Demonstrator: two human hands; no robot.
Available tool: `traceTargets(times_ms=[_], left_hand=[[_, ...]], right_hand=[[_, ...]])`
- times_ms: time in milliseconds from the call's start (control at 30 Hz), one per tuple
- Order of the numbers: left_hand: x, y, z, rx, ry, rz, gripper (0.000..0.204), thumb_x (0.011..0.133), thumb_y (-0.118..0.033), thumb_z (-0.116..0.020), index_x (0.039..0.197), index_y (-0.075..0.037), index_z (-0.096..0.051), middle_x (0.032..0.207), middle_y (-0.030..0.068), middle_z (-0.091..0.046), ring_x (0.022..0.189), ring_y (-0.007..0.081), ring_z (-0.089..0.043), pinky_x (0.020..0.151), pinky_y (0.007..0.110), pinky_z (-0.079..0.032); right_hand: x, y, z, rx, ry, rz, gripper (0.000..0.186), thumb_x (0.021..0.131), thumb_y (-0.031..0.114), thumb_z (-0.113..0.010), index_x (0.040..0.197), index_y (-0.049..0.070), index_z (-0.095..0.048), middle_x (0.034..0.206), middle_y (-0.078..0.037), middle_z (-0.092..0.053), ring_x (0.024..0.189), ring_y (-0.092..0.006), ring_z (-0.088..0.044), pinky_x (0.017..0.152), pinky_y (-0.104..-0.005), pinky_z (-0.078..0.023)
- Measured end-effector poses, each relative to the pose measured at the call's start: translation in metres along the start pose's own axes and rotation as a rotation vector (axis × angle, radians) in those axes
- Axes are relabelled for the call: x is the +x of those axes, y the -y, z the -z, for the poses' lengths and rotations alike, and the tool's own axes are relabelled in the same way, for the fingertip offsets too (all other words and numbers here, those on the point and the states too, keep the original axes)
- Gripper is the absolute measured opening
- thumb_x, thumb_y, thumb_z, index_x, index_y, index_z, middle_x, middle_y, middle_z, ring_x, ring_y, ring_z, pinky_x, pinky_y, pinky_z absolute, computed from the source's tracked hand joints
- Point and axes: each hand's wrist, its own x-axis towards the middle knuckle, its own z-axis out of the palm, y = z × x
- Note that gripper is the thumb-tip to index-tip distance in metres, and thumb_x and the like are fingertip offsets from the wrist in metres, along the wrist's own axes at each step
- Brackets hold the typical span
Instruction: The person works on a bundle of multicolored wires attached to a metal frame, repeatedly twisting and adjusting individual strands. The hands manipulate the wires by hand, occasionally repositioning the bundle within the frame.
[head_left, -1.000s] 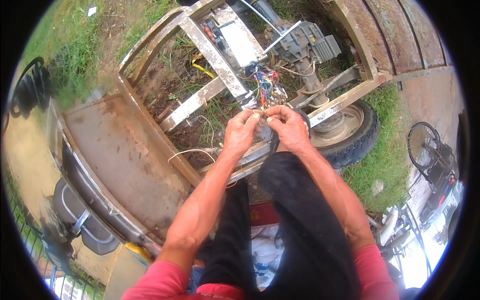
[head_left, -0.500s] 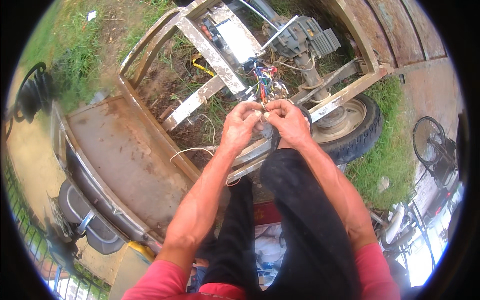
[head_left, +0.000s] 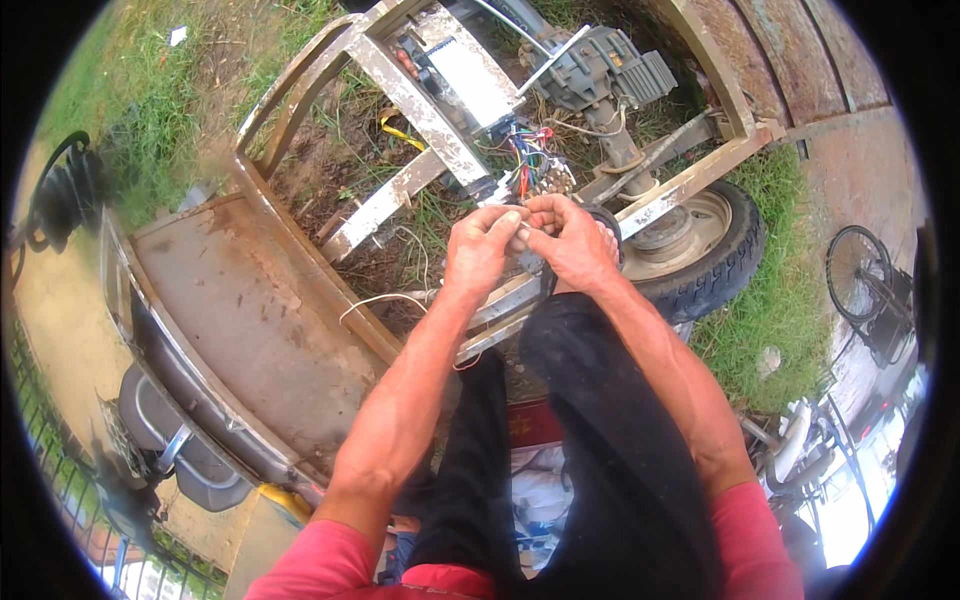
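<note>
My left hand (head_left: 485,245) and my right hand (head_left: 565,240) meet fingertip to fingertip at the middle of the view, both closed in a pinch on a thin wire, its end hidden by the fingers. Just beyond them spreads a bundle of coloured wires (head_left: 530,155) with small connectors, running from a silver box (head_left: 465,75) in the vehicle's open, paint-flaked metal frame (head_left: 395,90). A pale loose wire (head_left: 385,298) loops out left of my left forearm. Beside my right hand lies a wheel with a black tyre (head_left: 710,275).
A grey motor and axle (head_left: 610,75) lie behind the frame. A rusty panel (head_left: 245,290) stands left, ribbed rusty metal (head_left: 790,60) top right. A bicycle wheel (head_left: 855,270) and other parts are at the right, a railing (head_left: 50,460) at lower left. My dark-trousered knee (head_left: 580,370) is raised below.
My fingertips have shifted slightly upward and drawn closer together, the right ones now partly curled over the wire. The surroundings have shifted slightly as the view moved.
</note>
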Motion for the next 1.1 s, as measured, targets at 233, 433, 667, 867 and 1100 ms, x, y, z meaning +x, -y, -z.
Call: traceTargets(times_ms=[233,433,667,867,1100], left_hand=[[0.001,-0.015,0.006,0.162,-0.052,-0.059,0.02,0.104,-0.019,-0.071,0.107,0.0,-0.075,0.089,0.0032,-0.072,0.076,0.0107,-0.063,0.069,0.028,-0.053],[0.009,-0.018,0.005,0.337,-0.077,0.021,0.023,0.104,-0.023,-0.069,0.095,-0.002,-0.07,0.081,0.0022,-0.067,0.069,0.0107,-0.057,0.063,0.029,-0.048],[0.009,-0.019,0.008,0.174,-0.054,0.149,0.027,0.105,-0.026,-0.067,0.091,-0.003,-0.07,0.079,0.0021,-0.067,0.064,0.0102,-0.055,0.059,0.029,-0.048],[0.007,-0.031,0.016,0.304,0.01,0.091,0.023,0.105,-0.024,-0.068,0.107,-0.001,-0.073,0.089,0.0034,-0.072,0.071,0.0102,-0.061,0.066,0.028,-0.054],[0.009,-0.029,0.027,0.383,0.166,-0.007,0.021,0.106,-0.022,-0.068,0.11,-0.002,-0.073,0.091,0.0019,-0.072,0.074,0.0089,-0.062,0.071,0.028,-0.054]], right_hand=[[-0.005,0.012,0.002,-0.037,-0.014,-0.043,0.041,0.09,0.009,-0.081,0.127,-0.002,-0.067,0.098,-0.001,-0.07,0.083,-0.0088,-0.063,0.074,-0.0265,-0.056],[-0.002,0.003,0.005,-0.006,0.009,-0.032,0.04,0.091,0.008,-0.083,0.127,0.001,-0.067,0.099,0.001,-0.069,0.086,-0.0068,-0.063,0.079,-0.024,-0.054],[-0.002,0.004,0.005,-0.03,0.009,-0.044,0.039,0.091,0.008,-0.083,0.126,0.001,-0.067,0.099,0.002,-0.069,0.085,-0.0065,-0.062,0.079,-0.0234,-0.054],[-0.004,0.007,0.006,-0.077,0.0,-0.063,0.041,0.088,0.012,-0.084,0.124,0.001,-0.07,0.099,-0.001,-0.072,0.087,-0.0091,-0.066,0.079,-0.0268,-0.057],[-0.004,0.001,0.008,-0.002,0.014,-0.035,0.041,0.089,0.009,-0.083,0.126,0.001,-0.068,0.097,0.001,-0.071,0.086,-0.0073,-0.064,0.078,-0.0248,-0.055]])
